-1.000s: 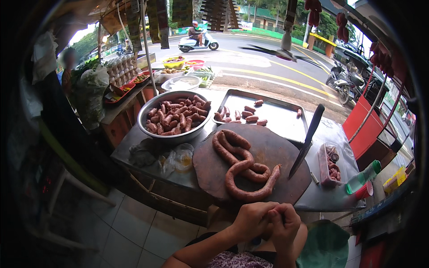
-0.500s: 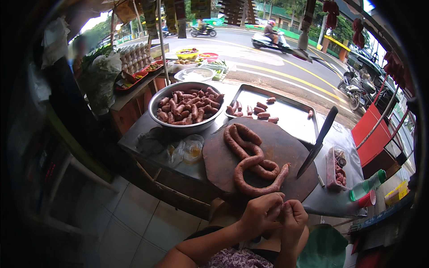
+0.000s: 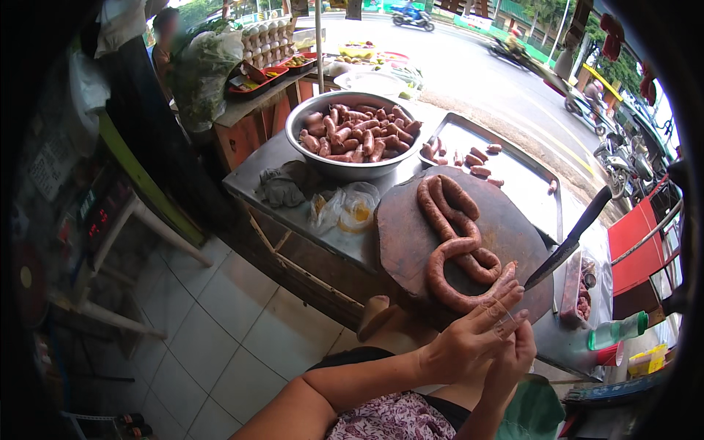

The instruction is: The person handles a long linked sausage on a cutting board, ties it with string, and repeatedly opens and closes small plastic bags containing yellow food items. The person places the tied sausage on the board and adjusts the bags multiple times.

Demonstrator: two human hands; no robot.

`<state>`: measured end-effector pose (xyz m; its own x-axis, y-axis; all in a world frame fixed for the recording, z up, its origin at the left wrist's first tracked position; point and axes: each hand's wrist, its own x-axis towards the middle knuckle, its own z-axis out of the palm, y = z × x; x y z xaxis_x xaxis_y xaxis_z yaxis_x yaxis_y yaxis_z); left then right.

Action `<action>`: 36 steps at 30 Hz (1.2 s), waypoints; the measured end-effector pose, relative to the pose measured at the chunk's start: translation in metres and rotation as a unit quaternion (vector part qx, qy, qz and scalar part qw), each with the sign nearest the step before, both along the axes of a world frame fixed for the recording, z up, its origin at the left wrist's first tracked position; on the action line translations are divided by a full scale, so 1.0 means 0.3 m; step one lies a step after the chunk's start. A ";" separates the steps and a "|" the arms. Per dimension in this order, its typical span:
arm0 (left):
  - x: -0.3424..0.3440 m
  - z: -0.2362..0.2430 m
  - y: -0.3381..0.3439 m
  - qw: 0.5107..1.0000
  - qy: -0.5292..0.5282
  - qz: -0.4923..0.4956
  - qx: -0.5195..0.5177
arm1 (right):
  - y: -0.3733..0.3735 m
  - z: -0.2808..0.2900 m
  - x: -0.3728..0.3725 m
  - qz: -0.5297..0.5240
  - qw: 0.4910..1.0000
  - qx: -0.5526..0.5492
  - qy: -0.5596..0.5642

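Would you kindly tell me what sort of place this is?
Probably a roadside food stall: a metal bowl heaped with sausages, stacked eggs to one side, and a road with motorbikes just beyond.

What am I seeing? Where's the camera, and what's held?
No machine here: these are a person's bare left hand and right hand. Every picture comes from one fisheye camera worn on the head. On the silver metal table, a brown wooden board bears a long, looped reddish-brown sausage; a black-handled knife slants at its right. Beyond are a round metal bowl of short sausages and a rectangular metal tray with a few more. A thin pale strand seems stretched between the hands.
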<state>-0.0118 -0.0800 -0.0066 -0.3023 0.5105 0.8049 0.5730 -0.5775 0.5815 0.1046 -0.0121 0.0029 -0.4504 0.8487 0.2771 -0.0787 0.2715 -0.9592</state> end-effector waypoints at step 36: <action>-1.019 -0.569 -0.352 0.823 -0.504 0.261 -0.016 | -0.028 -0.034 -0.235 0.040 0.908 0.350 -0.227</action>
<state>-0.3175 -0.1856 -0.1772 -0.9932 0.1161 -0.0004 -0.0449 -0.3805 0.9237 0.0342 -0.0206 -0.0074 -0.7063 0.4953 0.5057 0.2357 0.8382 -0.4918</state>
